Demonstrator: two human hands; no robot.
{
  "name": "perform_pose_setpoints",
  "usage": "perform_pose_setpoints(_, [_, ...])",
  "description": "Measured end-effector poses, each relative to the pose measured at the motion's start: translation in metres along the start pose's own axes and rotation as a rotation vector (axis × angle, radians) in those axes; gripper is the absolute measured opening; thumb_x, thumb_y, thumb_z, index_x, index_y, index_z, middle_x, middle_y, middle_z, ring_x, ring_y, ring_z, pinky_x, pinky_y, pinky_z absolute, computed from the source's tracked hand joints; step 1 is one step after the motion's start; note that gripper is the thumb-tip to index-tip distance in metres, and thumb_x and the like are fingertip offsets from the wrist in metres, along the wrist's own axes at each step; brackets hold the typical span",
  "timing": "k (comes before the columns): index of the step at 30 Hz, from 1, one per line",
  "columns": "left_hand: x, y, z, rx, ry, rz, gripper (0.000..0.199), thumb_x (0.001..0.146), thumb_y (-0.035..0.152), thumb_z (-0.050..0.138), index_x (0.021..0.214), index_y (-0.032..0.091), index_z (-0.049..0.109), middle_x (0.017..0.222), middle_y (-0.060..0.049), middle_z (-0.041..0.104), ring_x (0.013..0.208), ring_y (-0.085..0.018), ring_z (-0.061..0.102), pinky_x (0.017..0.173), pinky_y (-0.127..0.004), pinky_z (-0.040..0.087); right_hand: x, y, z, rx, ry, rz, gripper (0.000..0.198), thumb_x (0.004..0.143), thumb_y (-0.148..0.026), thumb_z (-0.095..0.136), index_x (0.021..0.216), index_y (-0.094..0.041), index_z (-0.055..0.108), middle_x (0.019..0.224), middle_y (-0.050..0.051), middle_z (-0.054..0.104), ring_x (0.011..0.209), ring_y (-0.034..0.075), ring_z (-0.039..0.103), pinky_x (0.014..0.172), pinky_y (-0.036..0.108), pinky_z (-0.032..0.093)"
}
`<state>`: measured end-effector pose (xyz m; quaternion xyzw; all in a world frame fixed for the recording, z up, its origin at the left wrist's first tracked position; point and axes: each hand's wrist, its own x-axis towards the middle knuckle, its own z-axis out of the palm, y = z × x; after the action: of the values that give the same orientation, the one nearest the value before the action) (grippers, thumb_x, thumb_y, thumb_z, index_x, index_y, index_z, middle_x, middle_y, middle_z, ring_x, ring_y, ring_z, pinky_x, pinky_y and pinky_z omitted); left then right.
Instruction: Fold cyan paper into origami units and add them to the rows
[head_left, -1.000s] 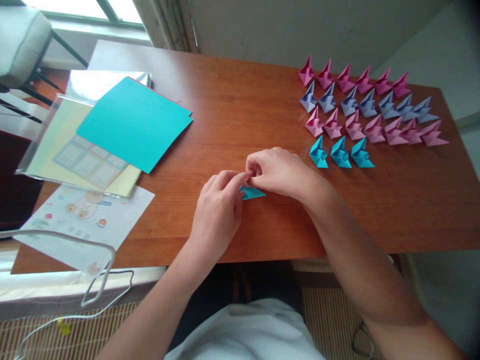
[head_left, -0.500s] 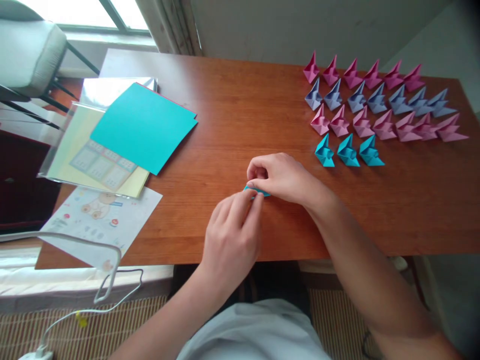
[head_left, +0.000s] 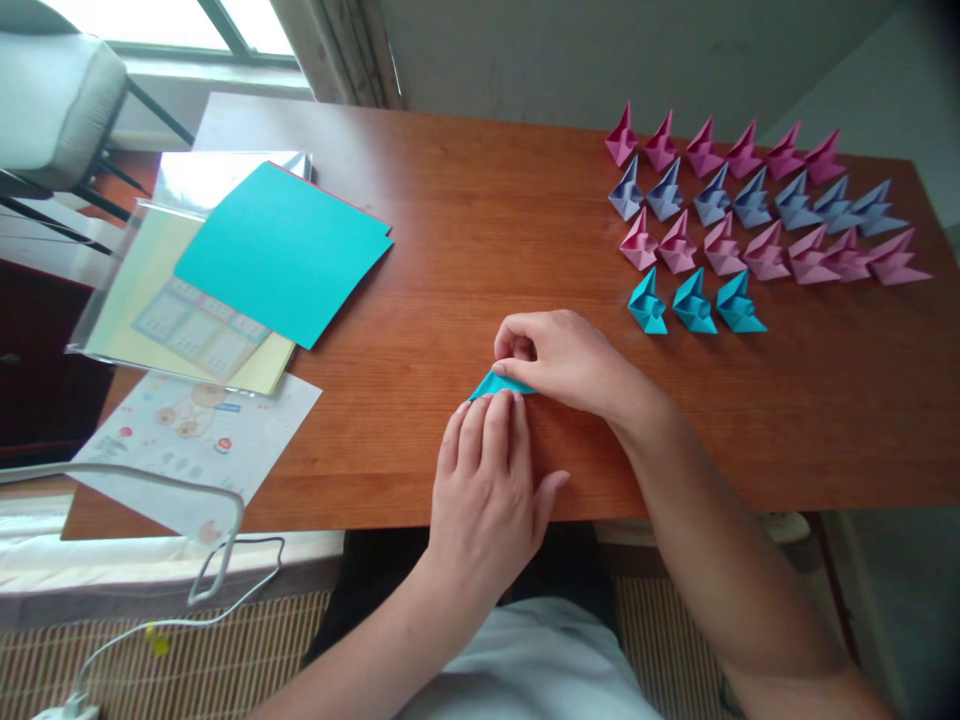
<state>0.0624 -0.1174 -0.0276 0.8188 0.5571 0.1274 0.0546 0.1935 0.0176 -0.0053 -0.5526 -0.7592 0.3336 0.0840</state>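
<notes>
A small folded piece of turquoise paper [head_left: 501,383] lies on the table between my hands, partly covered by them. My left hand [head_left: 486,470] rests flat, its fingers stretched out with the tips on the paper's near edge and the thumb apart. With curled fingers, my right hand [head_left: 564,358] pinches the paper's far right side, thumb against it. To the right stands a row of 3 turquoise folded paper figures [head_left: 695,302]. Behind them are rows of pink [head_left: 724,247], lilac [head_left: 712,197] and magenta [head_left: 703,148] figures, several in each.
Turquoise sheets [head_left: 292,255] lie on a clear plastic sleeve of yellow paper [head_left: 112,300] at the left. Nearer, a printed white sheet [head_left: 262,440] lies under a white bent tube [head_left: 165,480]. A chair [head_left: 60,110] stands beyond the wooden table [head_left: 465,200].
My left hand has gone from bunched fingers at the paper to lying flat, thumb spread. More of the turquoise paper shows at its left. My right hand has hardly moved.
</notes>
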Motion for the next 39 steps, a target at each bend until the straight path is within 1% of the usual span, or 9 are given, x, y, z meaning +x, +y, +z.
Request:
perform_pose_setpoints(7, [0.002,0.001,0.002,0.041,-0.018,-0.009,0.068,0.099,0.050,0.050,0.145,0.001,0.050,0.142,-0.022,0.059,0.132,-0.037,0.050,0.118,-0.051,0.034,-0.001,0.001,0.002,-0.001,0.014,-0.022,0.002,0.082,-0.023,0.072,0.080,-0.022,0.071,0.073,-0.004,0.069,0.066,0.012,0.057,0.059,0.027,0.032])
perform_pose_setpoints(11, [0.003,-0.001,0.000,0.039,-0.037,-0.007,0.069,0.098,0.056,0.050,0.148,0.009,0.050,0.142,-0.018,0.059,0.131,-0.036,0.050,0.116,-0.051,0.034,-0.007,0.008,0.006,0.075,0.079,-0.113,0.005,0.084,-0.019,0.071,0.080,-0.021,0.070,0.075,-0.003,0.069,0.069,0.013,0.059,0.062,0.026,0.038])
perform_pose_setpoints(15, [0.004,-0.005,-0.001,0.018,-0.039,-0.008,0.069,0.097,0.059,0.050,0.149,0.012,0.051,0.142,-0.017,0.058,0.130,-0.036,0.050,0.115,-0.052,0.032,-0.034,0.021,0.021,0.126,0.339,-0.221,0.013,0.097,-0.017,0.059,0.092,-0.019,0.071,0.089,0.003,0.072,0.082,0.016,0.063,0.076,0.028,0.047])
perform_pose_setpoints(18, [0.004,-0.006,-0.001,0.005,-0.025,0.008,0.068,0.098,0.057,0.051,0.147,0.010,0.052,0.141,-0.017,0.059,0.128,-0.035,0.050,0.114,-0.051,0.032,-0.066,0.029,0.039,-0.063,0.486,-0.277,0.024,0.101,-0.014,0.050,0.111,-0.016,0.071,0.097,0.008,0.071,0.092,0.020,0.061,0.085,0.034,0.050])
perform_pose_setpoints(22, [0.007,-0.009,-0.002,-0.005,-0.026,0.038,0.060,0.098,0.046,0.054,0.145,0.008,0.053,0.140,-0.017,0.060,0.125,-0.035,0.052,0.112,-0.050,0.033,-0.095,0.030,0.058,-0.332,0.490,-0.272,0.036,0.100,-0.012,0.052,0.133,-0.017,0.065,0.106,0.011,0.069,0.092,0.023,0.056,0.082,0.037,0.050])
perform_pose_setpoints(26, [0.006,-0.022,-0.007,-0.026,-0.021,0.099,0.052,0.098,0.032,0.055,0.142,0.004,0.053,0.139,-0.017,0.062,0.125,-0.033,0.053,0.109,-0.047,0.037,-0.099,0.023,0.060,-0.509,0.483,-0.232,0.037,0.099,-0.014,0.055,0.135,-0.017,0.064,0.107,0.010,0.069,0.091,0.024,0.054,0.080,0.038,0.047])
perform_pose_setpoints(29, [0.004,-0.039,-0.012,-0.048,0.051,0.067,0.042,0.097,0.022,0.055,0.137,0.008,0.058,0.135,-0.016,0.064,0.121,-0.032,0.055,0.103,-0.044,0.042,-0.097,0.021,0.058,-0.522,0.469,-0.225,0.037,0.099,-0.013,0.054,0.134,-0.017,0.065,0.106,0.010,0.069,0.092,0.024,0.054,0.080,0.037,0.047])
perform_pose_setpoints(32, [0.007,-0.055,-0.014,-0.147,0.117,-0.059,0.025,0.097,0.020,0.056,0.120,0.018,0.067,0.112,-0.009,0.071,0.101,-0.026,0.062,0.090,-0.040,0.046,-0.096,0.021,0.056,-0.481,0.462,-0.220,0.037,0.099,-0.013,0.052,0.133,-0.018,0.066,0.106,0.010,0.069,0.092,0.023,0.053,0.080,0.037,0.048])
perform_pose_setpoints(39, [0.031,-0.063,-0.013,-0.196,0.084,-0.177,0.007,0.095,0.025,0.062,0.092,0.022,0.069,0.091,-0.002,0.069,0.087,-0.023,0.064,0.081,-0.038,0.043,-0.096,0.020,0.056,-0.439,0.461,-0.191,0.038,0.098,-0.011,0.051,0.131,-0.019,0.068,0.104,0.009,0.068,0.091,0.023,0.053,0.081,0.036,0.048])
